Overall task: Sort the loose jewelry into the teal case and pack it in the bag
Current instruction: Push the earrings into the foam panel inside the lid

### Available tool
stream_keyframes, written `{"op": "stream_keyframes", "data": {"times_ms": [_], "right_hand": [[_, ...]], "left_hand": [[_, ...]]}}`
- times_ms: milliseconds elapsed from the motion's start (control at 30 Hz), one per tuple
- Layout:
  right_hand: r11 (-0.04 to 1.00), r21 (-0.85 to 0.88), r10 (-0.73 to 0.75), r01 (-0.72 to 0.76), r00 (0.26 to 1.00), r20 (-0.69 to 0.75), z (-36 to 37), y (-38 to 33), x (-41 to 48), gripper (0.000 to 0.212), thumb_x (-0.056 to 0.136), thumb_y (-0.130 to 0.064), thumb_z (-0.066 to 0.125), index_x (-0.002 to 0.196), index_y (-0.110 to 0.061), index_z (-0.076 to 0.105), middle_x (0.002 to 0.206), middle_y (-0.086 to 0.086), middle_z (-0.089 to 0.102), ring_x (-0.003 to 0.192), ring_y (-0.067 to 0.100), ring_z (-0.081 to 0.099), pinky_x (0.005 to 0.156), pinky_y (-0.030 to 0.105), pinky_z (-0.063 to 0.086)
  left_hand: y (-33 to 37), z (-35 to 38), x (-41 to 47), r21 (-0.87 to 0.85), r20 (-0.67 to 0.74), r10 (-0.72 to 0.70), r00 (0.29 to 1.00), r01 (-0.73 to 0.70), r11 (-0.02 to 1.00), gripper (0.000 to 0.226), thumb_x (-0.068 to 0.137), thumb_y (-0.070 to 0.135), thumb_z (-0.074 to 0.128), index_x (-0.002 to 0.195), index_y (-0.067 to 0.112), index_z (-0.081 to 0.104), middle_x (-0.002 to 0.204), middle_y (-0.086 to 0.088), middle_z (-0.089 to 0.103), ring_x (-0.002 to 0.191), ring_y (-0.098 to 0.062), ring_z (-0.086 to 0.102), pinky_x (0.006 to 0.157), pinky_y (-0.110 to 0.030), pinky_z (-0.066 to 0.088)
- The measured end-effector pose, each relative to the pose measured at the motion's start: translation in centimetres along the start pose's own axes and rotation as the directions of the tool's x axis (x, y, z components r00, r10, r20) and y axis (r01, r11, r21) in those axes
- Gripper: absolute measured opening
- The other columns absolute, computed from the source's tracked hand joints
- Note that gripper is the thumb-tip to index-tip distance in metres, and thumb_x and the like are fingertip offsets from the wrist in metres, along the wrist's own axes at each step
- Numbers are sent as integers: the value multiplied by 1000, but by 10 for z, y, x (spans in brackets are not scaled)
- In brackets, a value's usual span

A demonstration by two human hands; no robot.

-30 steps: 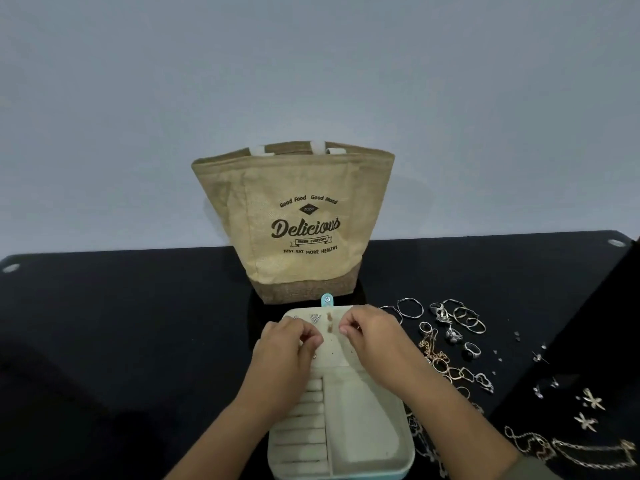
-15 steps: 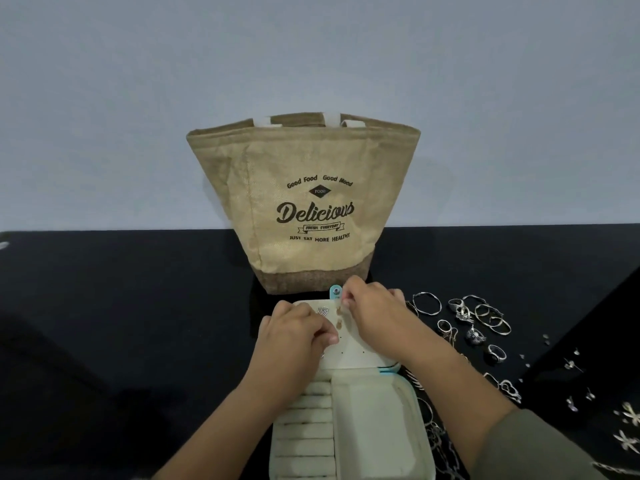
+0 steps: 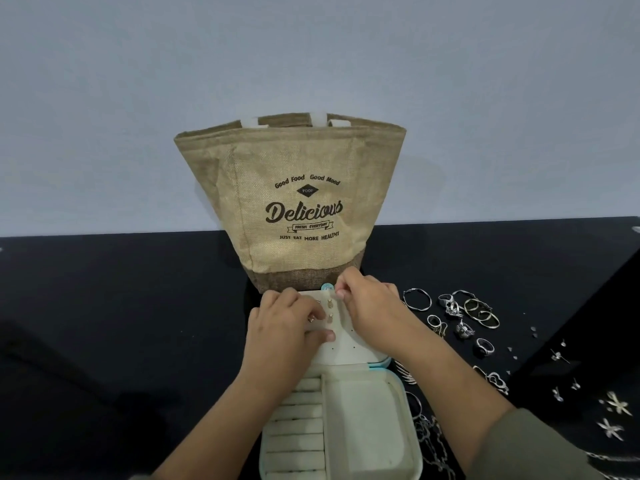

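Observation:
The teal case (image 3: 412, 427) lies open in front of me, showing a cream lining, ring rolls (image 3: 298, 410) and an empty compartment. Its perforated earring panel (image 3: 346, 348) stands up at the far end, with small earrings (image 3: 329, 318) pinned in it. My left hand (image 3: 280, 330) grips the panel's left side, thumb across its front. My right hand (image 3: 370, 306) pinches the panel's top edge beside the teal tab (image 3: 326, 287). Whether its fingertips hold an earring is hidden. The burlap bag (image 3: 294, 202) stands upright just behind the case.
Loose rings and hoops (image 3: 464, 313) lie scattered on the black table (image 3: 104, 306) to the right of the case. Chains (image 3: 429, 434) sit along the case's right side. Flower-shaped pieces (image 3: 616, 405) and tiny studs lie near the right edge.
My right hand has moved from the panel's middle up to its top edge by the teal tab. My left hand stays on the panel's left side. The view has shifted closer.

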State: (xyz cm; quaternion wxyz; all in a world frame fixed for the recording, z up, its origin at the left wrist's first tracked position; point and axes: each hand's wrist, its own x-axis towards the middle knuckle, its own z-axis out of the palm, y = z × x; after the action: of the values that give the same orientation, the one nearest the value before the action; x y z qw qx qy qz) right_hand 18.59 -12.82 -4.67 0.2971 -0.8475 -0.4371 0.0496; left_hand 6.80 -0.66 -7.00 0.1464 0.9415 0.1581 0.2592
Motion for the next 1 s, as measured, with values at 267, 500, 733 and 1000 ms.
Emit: {"op": "stream_keyframes", "data": {"times_ms": [267,500,733,1000], "right_hand": [[1000,4,2,-2,1000,12,0,2,0,16,101,-15,35,93,-25,45,85,-12,54,81,2,43,86,28,24],[1000,2,11,-11,1000,2,-2,0,-1,14,102,-17,36,95,-24,47,79,-15,50,79,-4,42,84,26,23],[999,22,27,-27,1000,-13,-16,-11,-7,16,103,-21,37,103,-19,53,77,-17,45,77,-5,40,81,26,28],[988,144,70,-57,994,-85,-40,-29,-18,11,100,-29,46,94,-26,55,90,-7,65,83,10,57,67,25,44]], "left_hand": [[-13,-12,-4,-151,234,-168,958,207,967,77,77,46,73,139,45,28,126,20,24,114,-4,20,103,-33,22],[-10,-3,7,-177,207,-193,959,231,957,94,75,60,70,150,26,24,140,10,36,131,-16,26,111,-40,30],[-15,-8,18,-276,242,-249,938,312,909,90,60,51,87,134,27,44,117,16,44,112,-5,45,94,-22,38],[-4,-25,9,-402,123,-197,973,230,886,64,55,38,91,99,31,45,101,11,52,91,-5,53,74,-23,48]]}}
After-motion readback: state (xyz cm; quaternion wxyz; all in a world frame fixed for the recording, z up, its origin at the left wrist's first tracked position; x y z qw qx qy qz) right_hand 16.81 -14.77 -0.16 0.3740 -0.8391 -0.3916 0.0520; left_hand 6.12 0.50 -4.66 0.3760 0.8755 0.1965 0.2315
